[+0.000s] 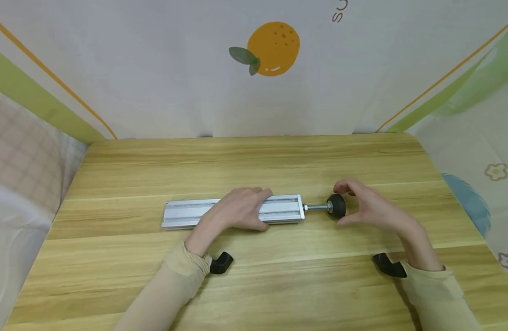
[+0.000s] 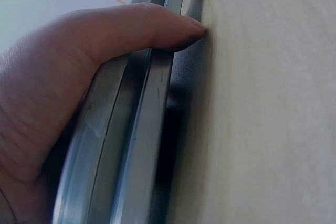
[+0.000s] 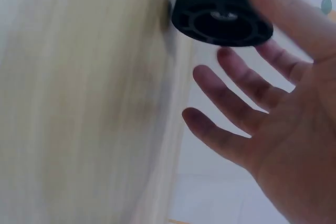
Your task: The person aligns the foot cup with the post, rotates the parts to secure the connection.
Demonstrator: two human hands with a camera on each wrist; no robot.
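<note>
I see the black foot point(image 1: 337, 206) right of the tabletop's point(image 1: 279, 165) middle, between the right hand's point(image 1: 372, 209) parted thumb and curved fingers, ungripped; contact I can't tell. Its bolt point(image 1: 318, 207) and metal bar point(image 1: 280, 207), gripped by the left hand point(image 1: 240, 209), run roughly along the far edge; room stretches rightward.

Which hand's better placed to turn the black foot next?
Probably the right hand: its spread fingers are right at the black foot, with no firm grip showing. The left hand grips across the aluminium profile, so it seems better suited to steadying.
</note>
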